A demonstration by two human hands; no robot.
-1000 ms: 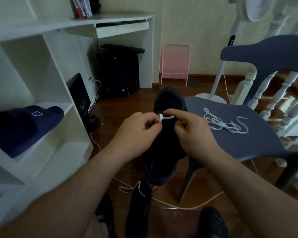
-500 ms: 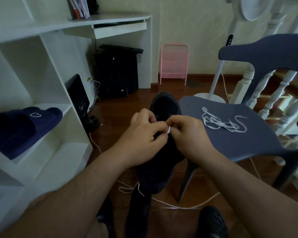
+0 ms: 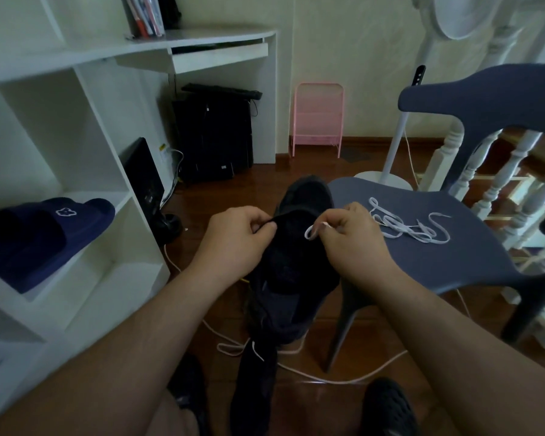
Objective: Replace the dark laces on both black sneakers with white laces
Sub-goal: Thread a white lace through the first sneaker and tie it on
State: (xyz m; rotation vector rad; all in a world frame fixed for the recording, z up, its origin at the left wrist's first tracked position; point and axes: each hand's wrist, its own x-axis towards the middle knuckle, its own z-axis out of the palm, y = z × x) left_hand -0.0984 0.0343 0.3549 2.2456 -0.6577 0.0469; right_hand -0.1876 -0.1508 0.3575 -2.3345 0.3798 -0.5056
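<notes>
A black sneaker point(image 3: 296, 262) is held up in front of me, toe pointing away. My left hand point(image 3: 238, 239) pinches the sneaker's upper edge on the left. My right hand point(image 3: 351, 239) pinches a short loop of white lace point(image 3: 312, 230) on the sneaker's right side. The rest of that lace hangs under the shoe and trails over the floor point(image 3: 233, 347). A second white lace point(image 3: 409, 228) lies loose in a tangle on the blue chair seat point(image 3: 447, 259). A dark shape below the sneaker point(image 3: 254, 391) is too dim to identify.
A white shelf unit point(image 3: 85, 171) stands at the left with a navy slipper point(image 3: 41, 234) on it. A computer tower point(image 3: 213, 133) sits under the desk, with a pink rack point(image 3: 317, 116) beside the desk. A fan stand point(image 3: 394, 143) and white railing point(image 3: 516, 184) stand behind the chair.
My hands have moved apart. The left has shifted from the lace to the sneaker's edge, and the right has drawn a small loop of white lace out to the right.
</notes>
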